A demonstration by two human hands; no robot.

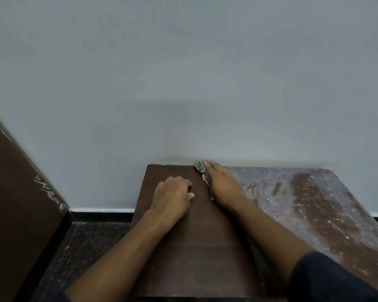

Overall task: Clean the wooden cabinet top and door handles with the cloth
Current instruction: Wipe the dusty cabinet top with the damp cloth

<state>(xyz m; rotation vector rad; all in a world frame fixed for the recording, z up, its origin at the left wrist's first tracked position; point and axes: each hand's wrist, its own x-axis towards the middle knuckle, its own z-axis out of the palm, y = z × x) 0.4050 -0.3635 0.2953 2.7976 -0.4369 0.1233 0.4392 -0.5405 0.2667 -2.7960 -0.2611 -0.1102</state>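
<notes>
A dark brown wooden cabinet top [205,247] is seen from above, set against a plain pale grey wall [183,73]. The top is divided into two zones: its left part is dark and wiped clean, while its right part is covered by a whitish, streaky film of dust [292,192].

A crumpled grey-and-white cloth [202,172] is pressed onto the cabinet top by the right hand [222,183], near the back edge by the wall, just at the line where the clean zone meets the dusty one. The fingers are laid out fairly straight over the cloth, flat and pressing rather than clenched, and only a strip of cloth is visible along the hand's left side.

The left hand [172,197] is rested on the clean part of the top, just beside the right hand, with its fingers curled under and nothing held in it.

A dark blue sleeve [327,280] is seen on the right arm at the lower right. A speckled dark stone floor [85,247] is visible to the left of the cabinet, and a scuffed brown wooden panel [20,203] is seen leaning at the far left.
</notes>
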